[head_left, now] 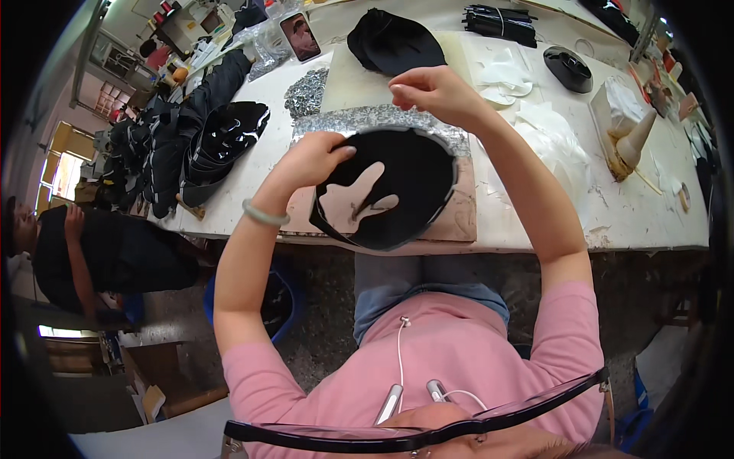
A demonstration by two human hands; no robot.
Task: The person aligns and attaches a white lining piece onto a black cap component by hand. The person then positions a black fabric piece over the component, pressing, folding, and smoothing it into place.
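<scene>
My left hand (pixel 310 159) grips the upper left rim of a round black piece (pixel 417 172), dish-like, with a notched edge. An irregular pale beige patch shows on the face of this piece; whether it is a lining, an opening or a reflection I cannot tell. Beneath lies a brownish board (pixel 464 218) at the table's near edge. My right hand (pixel 436 90) is raised above and beyond the piece, apart from it, thumb and fingers drawn together; anything between them is too small to make out. Just past its fingertips sits a heap of black fabric (pixel 390 42).
Silvery studded sheeting (pixel 367 116) lies behind the board. Glossy black pieces (pixel 229 130) are stacked at left, a phone (pixel 300 37) behind. To the right are white cut pieces (pixel 547 138), a glossy black oval (pixel 568 69) and a cone-topped container (pixel 631 145). A person (pixel 99 252) is at far left.
</scene>
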